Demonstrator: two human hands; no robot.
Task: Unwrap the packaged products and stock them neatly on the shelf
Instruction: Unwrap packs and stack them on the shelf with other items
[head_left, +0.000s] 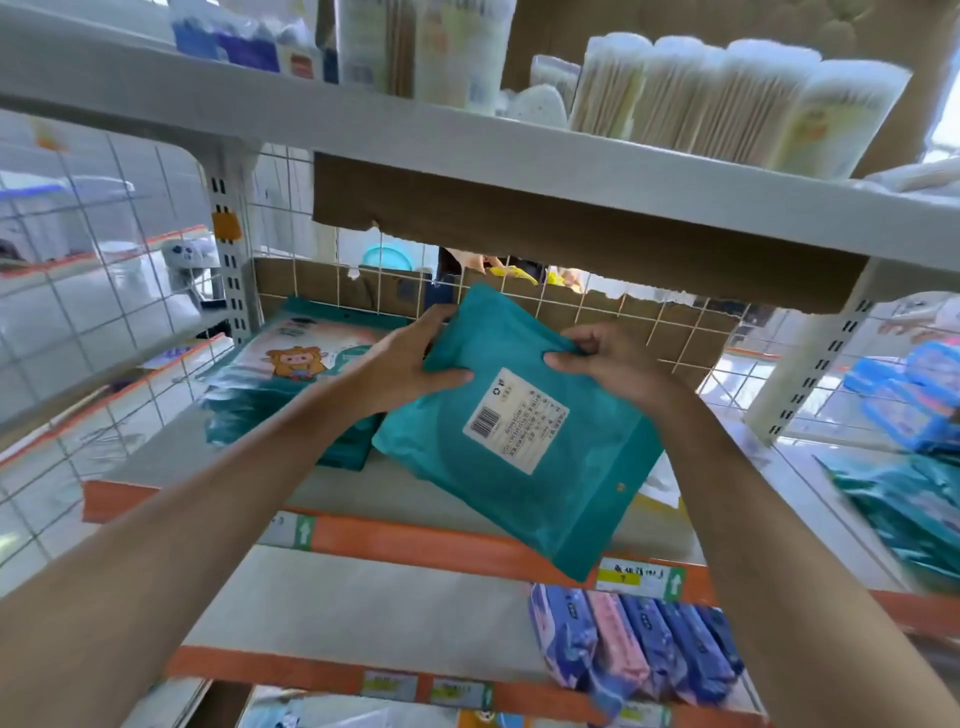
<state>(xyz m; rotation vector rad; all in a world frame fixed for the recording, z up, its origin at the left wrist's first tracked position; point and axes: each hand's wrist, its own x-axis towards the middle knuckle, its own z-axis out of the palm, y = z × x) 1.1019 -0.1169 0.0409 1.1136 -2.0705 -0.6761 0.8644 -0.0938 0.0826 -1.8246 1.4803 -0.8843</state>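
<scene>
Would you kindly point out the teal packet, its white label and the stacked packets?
teal packet (530, 499), head view, lower face.
white label (517, 421), head view, centre.
stacked packets (298, 358), head view, cartoon print on top.

A white metal rack (571, 171) is standing here, with orange strips (426, 545) running along the front edges of its boards. A white wire grid (623, 317) is forming the back, and brown cardboard (519, 228) is hanging behind it. Slotted white posts (228, 270) are holding the boards up. More wire grid (78, 249) is closing the left side. Bright daylight is coming in from the right.
</scene>
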